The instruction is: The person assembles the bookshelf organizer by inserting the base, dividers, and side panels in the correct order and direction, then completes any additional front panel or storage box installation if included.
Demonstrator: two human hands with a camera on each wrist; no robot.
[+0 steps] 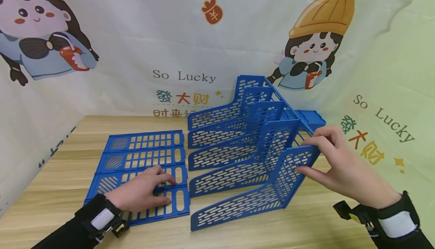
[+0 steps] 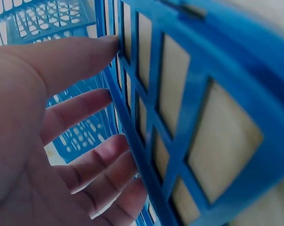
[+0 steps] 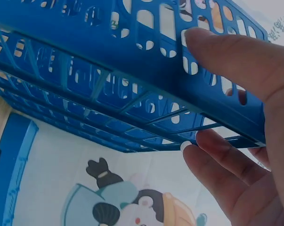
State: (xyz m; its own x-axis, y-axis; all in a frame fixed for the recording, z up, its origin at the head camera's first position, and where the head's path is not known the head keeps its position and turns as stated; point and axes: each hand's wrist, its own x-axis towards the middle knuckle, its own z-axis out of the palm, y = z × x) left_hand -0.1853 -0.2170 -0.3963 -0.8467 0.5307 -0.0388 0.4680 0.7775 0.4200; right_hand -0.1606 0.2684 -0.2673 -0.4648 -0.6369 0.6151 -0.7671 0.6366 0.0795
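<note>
Blue rack (image 1: 255, 130), one, five dividers (image 1: 194, 222), is standing just right of the left hand (image 1: 142, 188); its loosely spread, slightly bent fingers are resting on the nearest two of four grid panels (image 1: 146, 149). Right hand (image 1: 343, 166) is pinching rack's near top corner between thumb and fingers. One blue piece (image 1: 310, 117) is lying beyond; two cartoon figures (image 1: 314, 45) are showing behind.

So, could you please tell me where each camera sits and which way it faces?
Head: on the head, facing forward and down at the blue rack, flat panels and printed backdrop; left grip, right grip and dark sleeves show.
Left wrist: wrist-worn, facing the panels close up, with the rack beyond; the left grip's palm side shows.
Right wrist: wrist-worn, facing the rack and backdrop; the right grip's thumb and fingers show.
Shared: head and right wrist both show the right grip on the rack.
</note>
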